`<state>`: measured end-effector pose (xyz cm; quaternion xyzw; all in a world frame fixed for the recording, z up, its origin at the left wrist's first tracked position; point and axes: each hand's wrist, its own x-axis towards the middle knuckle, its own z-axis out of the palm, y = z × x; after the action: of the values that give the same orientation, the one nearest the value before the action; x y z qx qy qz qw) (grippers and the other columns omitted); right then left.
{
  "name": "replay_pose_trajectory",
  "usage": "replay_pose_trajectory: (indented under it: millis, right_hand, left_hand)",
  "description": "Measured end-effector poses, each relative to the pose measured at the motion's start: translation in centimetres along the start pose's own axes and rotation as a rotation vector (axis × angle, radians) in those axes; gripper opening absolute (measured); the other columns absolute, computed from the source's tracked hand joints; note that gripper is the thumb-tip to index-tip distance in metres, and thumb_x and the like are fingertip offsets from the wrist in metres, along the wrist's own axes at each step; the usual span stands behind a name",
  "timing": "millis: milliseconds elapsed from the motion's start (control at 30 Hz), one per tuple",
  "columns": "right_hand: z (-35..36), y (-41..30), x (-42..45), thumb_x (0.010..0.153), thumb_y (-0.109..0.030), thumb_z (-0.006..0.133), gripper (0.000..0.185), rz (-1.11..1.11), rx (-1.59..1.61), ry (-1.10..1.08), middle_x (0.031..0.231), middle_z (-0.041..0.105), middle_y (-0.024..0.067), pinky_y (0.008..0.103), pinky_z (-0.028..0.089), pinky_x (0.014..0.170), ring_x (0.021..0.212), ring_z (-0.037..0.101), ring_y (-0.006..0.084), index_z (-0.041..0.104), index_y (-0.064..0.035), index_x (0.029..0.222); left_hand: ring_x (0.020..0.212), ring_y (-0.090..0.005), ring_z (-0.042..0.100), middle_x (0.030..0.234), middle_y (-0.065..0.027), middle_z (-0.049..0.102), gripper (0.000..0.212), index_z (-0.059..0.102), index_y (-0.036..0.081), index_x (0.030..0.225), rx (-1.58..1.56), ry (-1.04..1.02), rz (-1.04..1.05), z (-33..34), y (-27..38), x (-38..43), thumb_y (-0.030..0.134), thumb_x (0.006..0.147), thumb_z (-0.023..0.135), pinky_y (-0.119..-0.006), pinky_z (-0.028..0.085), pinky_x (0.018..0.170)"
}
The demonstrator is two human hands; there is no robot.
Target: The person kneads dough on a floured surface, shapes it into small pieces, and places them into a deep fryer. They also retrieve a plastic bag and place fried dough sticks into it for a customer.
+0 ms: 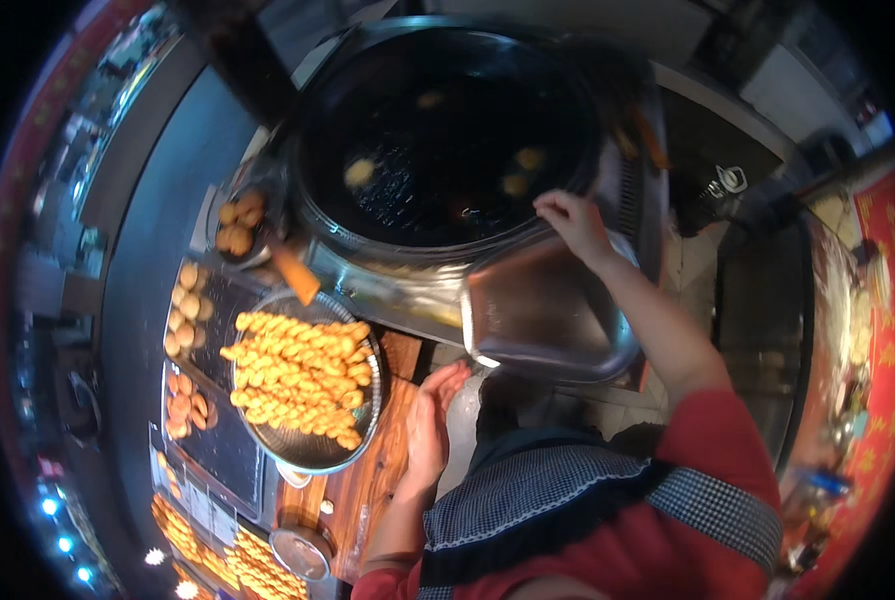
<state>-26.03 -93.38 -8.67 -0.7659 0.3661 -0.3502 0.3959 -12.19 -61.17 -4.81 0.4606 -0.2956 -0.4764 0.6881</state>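
My right hand (573,223) is over the near right rim of a large round wok (447,142) of dark oil. Its fingers are bent, with a gap beside the thumb, and I see nothing in them. Pale dough balls (359,173) are spread about in the oil. Below that hand, a shallow metal tray (541,311) sits against the wok's near side. My left hand (431,427) is raised beside the wooden tabletop (376,450), fingers extended and holding nothing. To its left, golden twisted dough sticks (301,375) are piled in a round pan (376,420).
Browned balls (239,221) fill a bowl left of the wok, near an orange handle (295,277). Farther left, a dark tray (230,450) carries round pastries (185,307). More twists (260,562) lie at the lower left, beside a round lidded container (301,553).
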Motion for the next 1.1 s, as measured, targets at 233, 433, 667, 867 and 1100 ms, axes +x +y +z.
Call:
replay_pose_trajectory:
  millis: [233, 433, 667, 867, 1100]
  right_hand:
    - [-18.4, 3.5, -22.6, 0.085, -0.01, 0.061, 0.014, 0.199, 0.144, 0.202, 0.088, 0.066, 0.0077, 0.0267, 0.048, 0.071, 0.081, 0.062, 0.0139, 0.064, -0.0007, 0.096]
    - [-32.3, 8.3, -38.1, 0.084, -0.004, 0.06, 0.01, 0.428, 0.033, 0.55, 0.085, 0.065, 0.0057, 0.0252, 0.048, 0.075, 0.082, 0.061, 0.012, 0.065, 0.0, 0.092]
    - [-45.1, 13.3, -46.5, 0.083, -0.002, 0.062, 0.01, 0.492, 0.051, 0.814, 0.084, 0.065, 0.005, 0.0241, 0.048, 0.074, 0.081, 0.062, 0.0111, 0.063, 0.0003, 0.093]
    - [-53.2, 19.8, -44.5, 0.084, -0.004, 0.062, 0.012, 0.471, -0.018, 0.921, 0.084, 0.065, 0.0066, 0.0249, 0.048, 0.07, 0.079, 0.061, 0.0118, 0.062, -0.0012, 0.096]
    - [-67.7, 27.1, -46.3, 0.088, -0.014, 0.059, 0.028, 0.622, 0.005, 1.148, 0.108, 0.061, 0.0038, 0.0303, 0.046, 0.084, 0.1, 0.057, 0.0147, 0.058, -0.0091, 0.115]
  left_hand:
    - [0.12, -0.0283, 0.041, 0.125, -0.0108, 0.045, 0.05, 0.056, 0.009, 0.111, -0.104, -0.341, 1.417, 21.4, 7.0, -0.7, 0.051, 0.09, 0.04, -0.049, 0.022, 0.104]
    - [0.119, -0.0298, 0.042, 0.126, -0.0132, 0.044, 0.055, 0.054, 0.008, 0.114, -0.251, -0.487, 1.393, 40.0, 0.8, -0.6, 0.054, 0.089, 0.037, -0.049, 0.024, 0.104]
    - [0.119, -0.0316, 0.042, 0.128, -0.016, 0.043, 0.06, 0.051, 0.008, 0.118, -0.475, -0.722, 1.258, 58.3, -5.5, 0.1, 0.058, 0.088, 0.035, -0.049, 0.027, 0.103]
    - [0.118, -0.0332, 0.043, 0.129, -0.0184, 0.041, 0.066, 0.048, 0.008, 0.121, -0.58, -0.827, 1.174, 68.5, -11.0, 5.0, 0.062, 0.087, 0.033, -0.048, 0.029, 0.103]
    - [0.118, -0.035, 0.044, 0.13, -0.0212, 0.04, 0.072, 0.045, 0.008, 0.125, -0.674, -0.95, 1.025, 82.8, -17.5, 13.7, 0.066, 0.086, 0.03, -0.048, 0.032, 0.102]
